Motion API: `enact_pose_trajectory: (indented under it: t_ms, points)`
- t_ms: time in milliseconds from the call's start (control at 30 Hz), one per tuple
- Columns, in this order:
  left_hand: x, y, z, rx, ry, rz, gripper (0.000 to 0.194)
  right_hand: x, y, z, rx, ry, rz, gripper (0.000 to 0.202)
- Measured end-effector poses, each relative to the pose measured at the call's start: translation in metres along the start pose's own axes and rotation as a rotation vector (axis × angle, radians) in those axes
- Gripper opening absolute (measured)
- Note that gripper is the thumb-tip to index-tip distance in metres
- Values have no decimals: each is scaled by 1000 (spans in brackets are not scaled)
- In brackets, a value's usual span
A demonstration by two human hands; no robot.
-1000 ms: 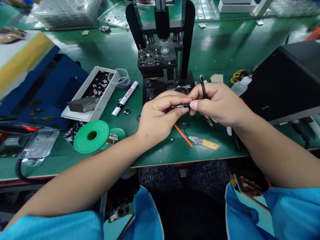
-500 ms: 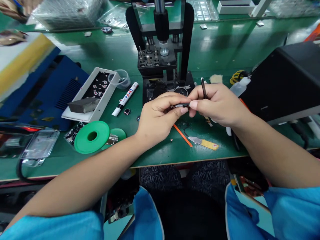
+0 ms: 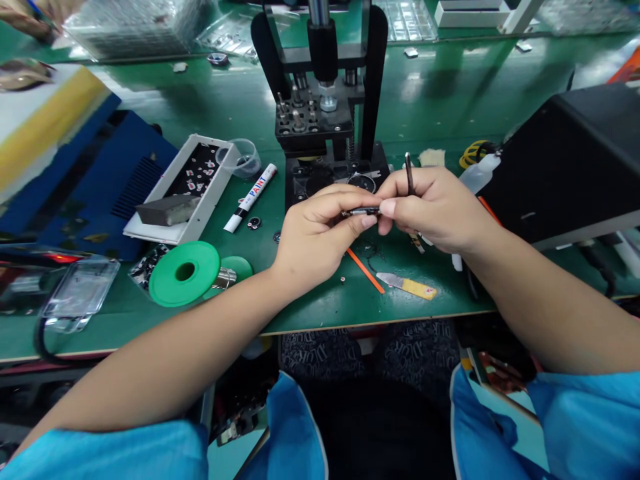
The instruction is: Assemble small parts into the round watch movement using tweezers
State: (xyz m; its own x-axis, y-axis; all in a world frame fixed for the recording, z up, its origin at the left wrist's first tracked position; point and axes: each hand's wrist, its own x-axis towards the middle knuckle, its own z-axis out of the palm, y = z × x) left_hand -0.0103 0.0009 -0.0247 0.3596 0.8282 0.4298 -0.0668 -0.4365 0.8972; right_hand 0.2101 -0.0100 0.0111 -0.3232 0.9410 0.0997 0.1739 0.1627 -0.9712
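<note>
Pinching thin dark metal part [image 3: 361, 211] btwn L hand [image 3: 315, 237]; R hand [image 3: 435, 208].

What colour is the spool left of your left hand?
Green spool, clearest in the head view.

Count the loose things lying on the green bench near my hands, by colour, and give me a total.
White: 1, the paint marker
Green: 1, the spool
Orange: 1, the thin stick
Yellow: 1, the blade handle
Total: 4

Glossy green workbench [image 3: 450, 100], overhead glare.
</note>
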Motion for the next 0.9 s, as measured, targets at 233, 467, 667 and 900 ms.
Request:
enact_pose_trajectory:
  t_ms: [233, 467, 667, 900]
  points:
    - [0, 1, 0, 12, 5, 22, 17, 3, 1, 2, 14, -19, -45, 17]
    - [-2, 1, 0, -13, 11, -37, 21, 2, 0, 3, 21, -11, -86, 15]
    - [-2, 3, 1, 15, 18, -8, 19, 1, 1, 4, 22, 0, -81, 19]
    - [0, 0, -1, 58, 13, -27, 14, 6, 5, 6, 91, 4, -41, 15]
